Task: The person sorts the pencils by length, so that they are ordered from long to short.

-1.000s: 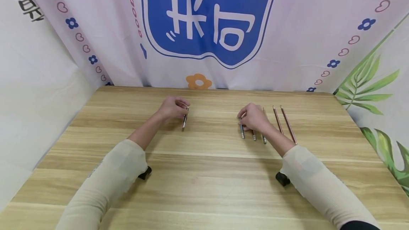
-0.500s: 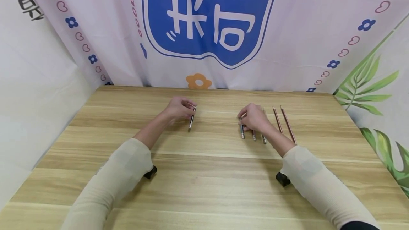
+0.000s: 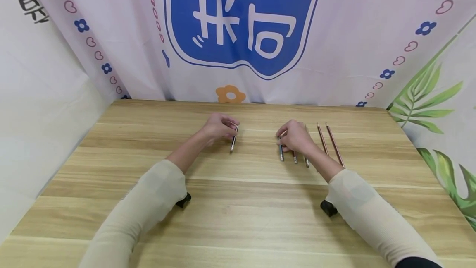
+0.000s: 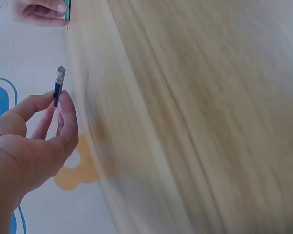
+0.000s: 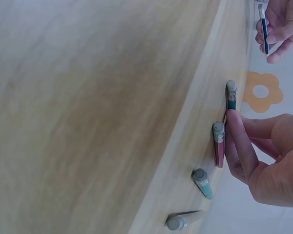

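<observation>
In the head view my left hand (image 3: 220, 127) pinches a dark pencil (image 3: 233, 142) between thumb and fingers. Its eraser end points toward me, and in the left wrist view the pencil (image 4: 57, 90) appears held off the table. My right hand (image 3: 295, 137) grips a blue-green pencil (image 3: 281, 153) lying at the left end of a row. Beside it, partly under that hand, lie a dark red pencil (image 3: 295, 158) and a pale one (image 3: 307, 162). The right wrist view shows my fingers between the blue-green pencil (image 5: 231, 95) and the red pencil (image 5: 219, 141).
Two reddish pencils (image 3: 322, 139) lie farther right, partly behind my right forearm. The wooden table (image 3: 238, 218) ends at a printed curtain (image 3: 334, 53) at the back. A black wrist camera (image 3: 329, 208) hangs under the right sleeve, another (image 3: 183, 200) under the left.
My left hand has moved steadily to the right with the dark pencil, closer to the row. My right hand and the lying pencils have stayed in place.
</observation>
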`<state>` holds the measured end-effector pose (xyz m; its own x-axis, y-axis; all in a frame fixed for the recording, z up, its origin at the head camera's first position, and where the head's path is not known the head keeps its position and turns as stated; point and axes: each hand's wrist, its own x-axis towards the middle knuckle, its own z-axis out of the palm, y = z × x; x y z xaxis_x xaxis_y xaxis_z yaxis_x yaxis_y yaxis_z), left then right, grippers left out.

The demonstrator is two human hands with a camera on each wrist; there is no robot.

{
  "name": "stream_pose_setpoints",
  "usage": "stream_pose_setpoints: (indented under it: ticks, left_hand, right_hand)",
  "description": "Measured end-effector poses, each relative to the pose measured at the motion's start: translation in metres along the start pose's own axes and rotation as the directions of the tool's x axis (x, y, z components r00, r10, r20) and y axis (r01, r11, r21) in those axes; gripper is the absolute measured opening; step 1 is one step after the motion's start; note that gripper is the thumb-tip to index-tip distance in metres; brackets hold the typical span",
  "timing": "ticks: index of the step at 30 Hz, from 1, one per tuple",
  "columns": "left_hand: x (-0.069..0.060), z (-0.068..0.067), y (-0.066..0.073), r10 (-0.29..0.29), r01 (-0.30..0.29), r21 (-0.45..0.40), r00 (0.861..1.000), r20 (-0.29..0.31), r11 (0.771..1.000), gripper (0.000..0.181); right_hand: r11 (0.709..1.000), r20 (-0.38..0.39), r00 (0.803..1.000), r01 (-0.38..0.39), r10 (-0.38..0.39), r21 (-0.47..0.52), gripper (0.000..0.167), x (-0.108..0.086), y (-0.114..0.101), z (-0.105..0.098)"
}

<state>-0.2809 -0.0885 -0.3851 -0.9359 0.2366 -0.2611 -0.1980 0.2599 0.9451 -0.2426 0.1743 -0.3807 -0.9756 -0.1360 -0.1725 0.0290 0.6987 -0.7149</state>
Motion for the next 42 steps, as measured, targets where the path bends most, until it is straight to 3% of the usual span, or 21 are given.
stream_pose_setpoints:
  ticks: [16,42]
  left_hand:
    - [0.003,0.022,0.001,0.010,-0.008,-0.043,0.999,0.043,0.999,0.037]
    - [0.006,0.053,0.010,0.000,0.002,-0.015,0.997,0.082,1.000,0.035]
  right_hand:
    - [0.999,-0.003,1.000,0.028,-0.028,-0.016,0.021,0.001,0.001,0.001]
    - [1.000,-0.001,1.000,0.015,-0.015,-0.012,0.020,0.002,0.003,0.001]
